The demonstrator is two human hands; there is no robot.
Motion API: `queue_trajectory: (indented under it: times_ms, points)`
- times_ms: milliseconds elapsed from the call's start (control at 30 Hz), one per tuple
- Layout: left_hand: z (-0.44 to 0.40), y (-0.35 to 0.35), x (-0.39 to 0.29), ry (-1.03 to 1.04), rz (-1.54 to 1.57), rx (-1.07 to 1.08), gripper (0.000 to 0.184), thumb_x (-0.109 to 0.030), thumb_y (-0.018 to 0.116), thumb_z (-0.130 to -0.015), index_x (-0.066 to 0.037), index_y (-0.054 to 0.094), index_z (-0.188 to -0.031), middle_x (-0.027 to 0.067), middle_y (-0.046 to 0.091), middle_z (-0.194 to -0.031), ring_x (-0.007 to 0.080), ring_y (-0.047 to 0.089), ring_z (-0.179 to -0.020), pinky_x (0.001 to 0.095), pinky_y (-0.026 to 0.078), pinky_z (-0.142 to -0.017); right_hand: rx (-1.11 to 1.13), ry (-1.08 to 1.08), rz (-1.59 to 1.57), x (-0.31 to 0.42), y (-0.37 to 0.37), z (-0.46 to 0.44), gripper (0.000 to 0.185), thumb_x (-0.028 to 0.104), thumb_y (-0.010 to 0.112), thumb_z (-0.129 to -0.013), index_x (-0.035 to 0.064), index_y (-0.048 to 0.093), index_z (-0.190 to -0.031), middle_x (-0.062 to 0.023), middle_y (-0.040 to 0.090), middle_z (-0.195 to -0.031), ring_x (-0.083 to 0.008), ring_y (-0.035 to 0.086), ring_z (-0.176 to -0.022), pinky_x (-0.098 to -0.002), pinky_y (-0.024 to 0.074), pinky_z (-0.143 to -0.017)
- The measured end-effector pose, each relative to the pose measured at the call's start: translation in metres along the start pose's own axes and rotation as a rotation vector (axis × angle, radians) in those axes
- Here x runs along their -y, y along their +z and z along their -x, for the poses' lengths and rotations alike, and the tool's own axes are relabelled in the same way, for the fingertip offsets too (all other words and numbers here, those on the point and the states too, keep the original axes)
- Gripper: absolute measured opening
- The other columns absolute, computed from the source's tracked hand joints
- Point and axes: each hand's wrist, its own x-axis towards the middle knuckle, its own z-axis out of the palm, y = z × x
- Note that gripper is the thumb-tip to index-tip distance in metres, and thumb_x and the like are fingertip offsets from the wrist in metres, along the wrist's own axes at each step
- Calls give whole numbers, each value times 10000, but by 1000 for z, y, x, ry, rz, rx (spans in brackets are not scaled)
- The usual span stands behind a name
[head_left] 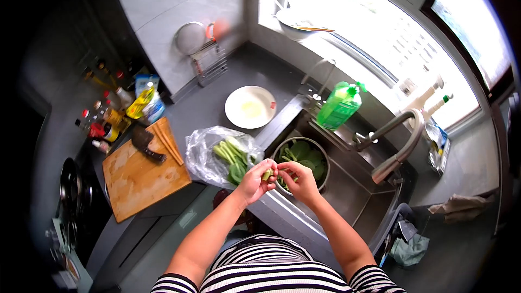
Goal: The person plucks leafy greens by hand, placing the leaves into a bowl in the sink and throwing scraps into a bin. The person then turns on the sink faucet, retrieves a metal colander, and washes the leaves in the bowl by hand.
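Observation:
My left hand (256, 182) is closed round a short piece of green vegetable stem (267, 174). Fingertips pinched, my right hand (300, 182) meets it over the near rim of a pot (325, 180) in the sink; what those fingers hold is too small to make out. Green leaves (304, 154) lie inside the pot. Left of my hands, a clear plastic bag (199, 154) lies open on the counter, with leafy greens (230, 154) showing pale stems in it.
A white plate (250, 107) sits behind the bag. Left are a cutting board (144, 176), a cleaver (146, 144) and several bottles (106, 119). A faucet (399, 152) arches over the sink (353, 184); a green soap bottle (339, 107) stands at its back edge.

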Motion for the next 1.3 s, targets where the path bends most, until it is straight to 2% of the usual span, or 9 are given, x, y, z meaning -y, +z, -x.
queue_trajectory:
  times_ms: [200, 400, 500, 700, 800, 900, 1033, 1200, 1300]
  points:
    - [96, -45, -22, 187, 83, -244, 77, -153, 447, -917, -97, 488, -950, 1, 469, -759, 80, 411, -622, 196, 345, -518, 372, -144, 80, 36, 79, -20, 195, 27, 620, -798, 22, 620, -993, -111, 631, -871, -218, 621, -676, -279, 494, -576]
    - [149, -139, 18, 301, 125, -620, 151, -206, 458, -947, -109, 534, -1035, 3, 554, -892, 96, 535, -780, 261, 450, -671, 595, -165, 116, 12, 166, -19, 257, 66, 619, -774, 42, 616, -1030, -136, 632, -908, -291, 638, -763, -352, 511, -678]
    - [153, -167, 33, 201, 195, -785, 382, -323, 484, -931, -97, 487, -1239, 69, 560, -1170, 174, 506, -1098, 342, 351, -982, 635, -182, 196, -13, 190, -16, 233, 123, 625, -777, 58, 632, -1000, -124, 638, -902, -289, 638, -755, -363, 508, -678]
    - [157, -157, 24, 190, 217, -836, 616, -325, 438, -942, -36, 215, -1438, 136, 121, -1523, 257, 65, -1412, 372, -2, -1130, 673, -137, 154, -23, 198, -11, 266, 65, 637, -777, 12, 623, -1037, -131, 658, -917, -210, 656, -710, -298, 514, -643]
    - [148, -193, 41, 327, 50, -813, 539, -216, 410, -946, -32, 250, -1428, 152, 150, -1515, 253, 97, -1408, 357, 46, -1131, 661, -98, 164, -7, 194, -16, 245, 66, 642, -786, 4, 628, -1022, -113, 667, -852, -169, 630, -657, -277, 494, -610]
    - [140, -201, 41, 374, -187, -874, 395, -133, 409, -939, -25, 440, -1317, 146, 430, -1362, 208, 385, -1274, 300, 299, -1041, 630, -55, 103, 3, 194, -20, 227, 62, 643, -792, 1, 631, -1010, -91, 664, -792, -131, 593, -609, -266, 474, -580]
    - [146, -151, 8, 391, -274, -742, 178, -186, 488, -935, -81, 631, -921, -47, 592, -767, 16, 526, -707, 170, 410, -631, 505, 52, -45, 26, 186, -30, 193, 60, 646, -793, 8, 638, -978, -80, 662, -770, -119, 584, -587, -264, 460, -553]
    - [134, -109, -27, 431, -443, -505, 241, -245, 493, -952, -61, 607, -1058, -17, 611, -906, 53, 555, -821, 206, 452, -711, 217, -286, 532, 11, 167, -62, 174, 153, 670, -785, 52, 634, -921, -109, 624, -868, -280, 614, -846, -364, 496, -701]
    - [105, -102, -39, 486, -370, -406, 375, -231, 494, -955, -39, 474, -1276, 41, 574, -1139, 105, 548, -997, 249, 469, -812, 277, -12, 895, -13, 171, -75, 220, 181, 673, -768, 45, 615, -931, -119, 609, -962, -280, 590, -950, -372, 500, -774]
